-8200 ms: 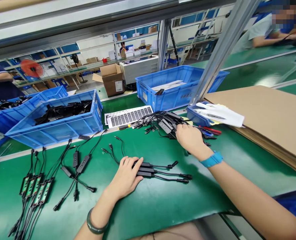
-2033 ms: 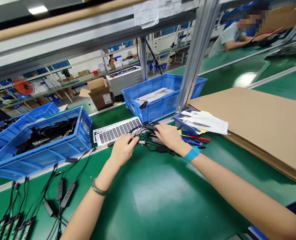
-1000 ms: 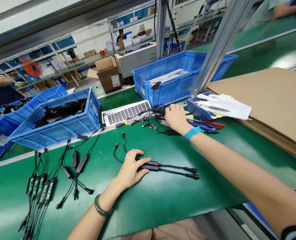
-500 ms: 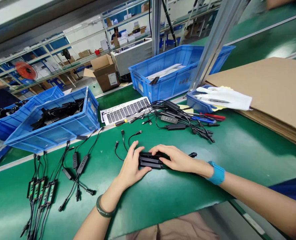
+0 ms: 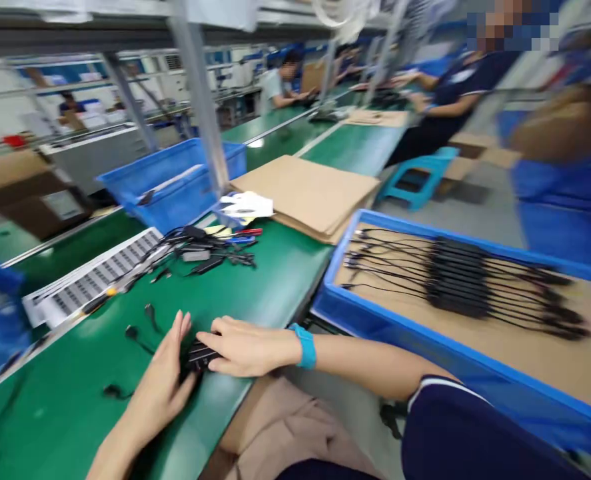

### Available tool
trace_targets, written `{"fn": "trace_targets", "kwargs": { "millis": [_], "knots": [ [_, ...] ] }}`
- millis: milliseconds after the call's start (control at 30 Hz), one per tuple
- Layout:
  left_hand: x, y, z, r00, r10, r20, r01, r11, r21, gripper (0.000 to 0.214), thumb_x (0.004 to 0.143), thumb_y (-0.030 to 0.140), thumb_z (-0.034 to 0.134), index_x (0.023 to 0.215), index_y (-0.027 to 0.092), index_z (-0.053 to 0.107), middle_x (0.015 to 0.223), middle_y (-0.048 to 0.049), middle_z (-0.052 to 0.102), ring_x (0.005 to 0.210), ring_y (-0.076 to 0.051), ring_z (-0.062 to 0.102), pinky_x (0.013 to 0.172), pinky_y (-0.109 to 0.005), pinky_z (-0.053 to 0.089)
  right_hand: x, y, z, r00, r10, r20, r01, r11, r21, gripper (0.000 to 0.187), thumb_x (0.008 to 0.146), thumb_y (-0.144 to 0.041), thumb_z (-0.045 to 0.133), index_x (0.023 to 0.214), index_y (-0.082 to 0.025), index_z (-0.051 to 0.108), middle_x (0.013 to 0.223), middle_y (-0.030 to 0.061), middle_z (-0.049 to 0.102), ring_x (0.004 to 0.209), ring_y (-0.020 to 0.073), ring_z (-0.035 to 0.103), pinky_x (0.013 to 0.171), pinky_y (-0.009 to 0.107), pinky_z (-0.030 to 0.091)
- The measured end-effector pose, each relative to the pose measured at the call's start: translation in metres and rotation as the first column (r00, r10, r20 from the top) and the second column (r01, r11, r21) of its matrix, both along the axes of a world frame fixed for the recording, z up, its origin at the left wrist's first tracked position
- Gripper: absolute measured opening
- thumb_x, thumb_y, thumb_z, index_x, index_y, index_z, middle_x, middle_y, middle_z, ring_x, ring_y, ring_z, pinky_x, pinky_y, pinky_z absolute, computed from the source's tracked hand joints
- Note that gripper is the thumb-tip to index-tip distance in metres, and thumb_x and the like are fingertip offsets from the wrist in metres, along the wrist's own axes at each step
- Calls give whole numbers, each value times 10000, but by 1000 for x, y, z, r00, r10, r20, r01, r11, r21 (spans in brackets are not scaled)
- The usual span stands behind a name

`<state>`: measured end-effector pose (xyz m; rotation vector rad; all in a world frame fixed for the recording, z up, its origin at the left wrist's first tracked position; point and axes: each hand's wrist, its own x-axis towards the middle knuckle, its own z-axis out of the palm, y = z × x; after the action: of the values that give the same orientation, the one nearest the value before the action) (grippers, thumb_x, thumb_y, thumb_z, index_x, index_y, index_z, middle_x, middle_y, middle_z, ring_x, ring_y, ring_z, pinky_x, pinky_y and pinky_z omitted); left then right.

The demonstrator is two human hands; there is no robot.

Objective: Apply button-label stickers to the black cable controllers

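Note:
A small group of black inline cable controllers (image 5: 201,357) lies side by side on the green bench, partly covered by my hands. My left hand (image 5: 162,380) rests at their left end, fingers stretched up and thumb apart along the near side. Over their right end, my right hand (image 5: 245,347) curls its fingers and thumb around them. Short cables with plugs (image 5: 131,332) stick out beyond my left hand. Farther back is a tangled pile of similar black controllers and cables (image 5: 195,253).
At right, a blue crate (image 5: 332,283) holds a neat row of cabled controllers (image 5: 458,277) on cardboard. Cardboard sheets (image 5: 305,193) are stacked behind the bench edge. A blue bin (image 5: 175,200), printed label sheets (image 5: 95,277) and a metal post (image 5: 202,100) stand farther back. Several people work beyond.
The view has swung to the right, bringing the crate of controllers and the co-workers into sight. Both hands stay at the same controllers; the left bins have mostly left the view.

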<state>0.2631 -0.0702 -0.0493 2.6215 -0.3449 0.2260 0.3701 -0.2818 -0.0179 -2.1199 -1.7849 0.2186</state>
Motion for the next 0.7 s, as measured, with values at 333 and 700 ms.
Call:
{"fn": "trace_targets", "kwargs": {
  "millis": [333,700],
  "knots": [
    [135,-172,92,752,-523,-402,457,852,-255,321,910,360,538,1172,214,651,786,1,695,600,-143,642,543,-209,477,2,-293,67,847,-518,118,521,853,3,524,1008,-367,385,1495,-178,340,1336,166,503,1197,286,486,1017,462,418],
    [186,-299,34,804,-555,213,491,822,288,411,872,175,579,1278,122,551,1413,-239,449,1335,-350,427,1081,-535,387,-23,-410,-41,465,-877,124,883,469,2,457,940,-322,462,1378,-191,455,1303,185,488,1258,330,474,1037,521,436]
  ]
}}
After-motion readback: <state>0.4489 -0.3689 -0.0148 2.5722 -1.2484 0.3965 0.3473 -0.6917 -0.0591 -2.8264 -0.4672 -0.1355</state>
